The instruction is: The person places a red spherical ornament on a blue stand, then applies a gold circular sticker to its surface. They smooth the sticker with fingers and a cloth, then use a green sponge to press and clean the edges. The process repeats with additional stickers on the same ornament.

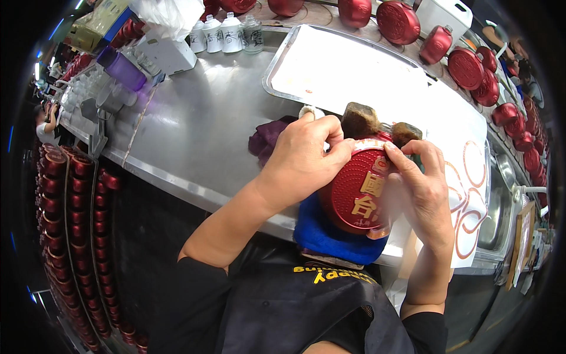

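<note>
A round, flat red bottle (342, 200) with raised gold characters and a dotted face lies tilted on a folded blue towel (342, 236) at the counter's front edge. Along its rim runs a thin curved strip (370, 143), whose loose translucent end hangs by the bottle's lower right. My left hand (309, 150) is closed round a wadded white cloth (311, 112), its thumb tip pressing the strip at the top of the rim. With thumb and fingers bent together, my right hand (418, 183) pinches the strip at the rim's upper right. Behind the bottle sit two brownish worn blocks (360, 120).
A dark purple cloth (268, 140) lies left of the bottle. A metal tray (277, 71) with white sheets stands behind. A sheet with red ring outlines (469, 200) lies at right. Small white bottles (231, 35) stand far left; several red bottles (398, 22) line the back.
</note>
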`<move>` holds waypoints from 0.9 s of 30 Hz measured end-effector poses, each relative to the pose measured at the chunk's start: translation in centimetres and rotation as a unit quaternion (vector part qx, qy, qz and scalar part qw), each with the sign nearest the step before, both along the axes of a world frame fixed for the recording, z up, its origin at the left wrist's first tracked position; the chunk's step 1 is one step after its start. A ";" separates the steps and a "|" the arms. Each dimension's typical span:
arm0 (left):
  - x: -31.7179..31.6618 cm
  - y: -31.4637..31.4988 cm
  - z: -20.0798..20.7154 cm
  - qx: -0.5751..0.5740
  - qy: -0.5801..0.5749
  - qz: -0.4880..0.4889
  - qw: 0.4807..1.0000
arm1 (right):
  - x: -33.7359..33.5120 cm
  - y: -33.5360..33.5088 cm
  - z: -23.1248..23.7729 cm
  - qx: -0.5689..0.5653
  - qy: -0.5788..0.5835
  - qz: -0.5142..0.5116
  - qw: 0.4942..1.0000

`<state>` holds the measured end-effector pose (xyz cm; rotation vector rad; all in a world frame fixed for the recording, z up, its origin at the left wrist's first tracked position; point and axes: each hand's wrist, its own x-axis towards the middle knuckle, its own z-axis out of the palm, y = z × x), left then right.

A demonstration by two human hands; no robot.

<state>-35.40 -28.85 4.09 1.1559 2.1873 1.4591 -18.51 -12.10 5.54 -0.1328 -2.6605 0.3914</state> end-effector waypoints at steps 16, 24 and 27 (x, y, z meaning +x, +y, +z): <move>0.7 -2.7 -1.0 0.018 -0.033 -0.033 0.999 | 0.1 -0.1 -0.1 -0.013 -0.006 0.001 1.000; 1.1 -2.8 -1.5 0.014 -0.070 -0.009 0.997 | -0.1 -0.7 1.1 -0.003 -0.020 0.000 1.000; 1.3 -2.7 -1.6 0.023 -0.066 -0.002 0.998 | -0.5 -1.2 1.8 0.031 -0.025 0.011 0.999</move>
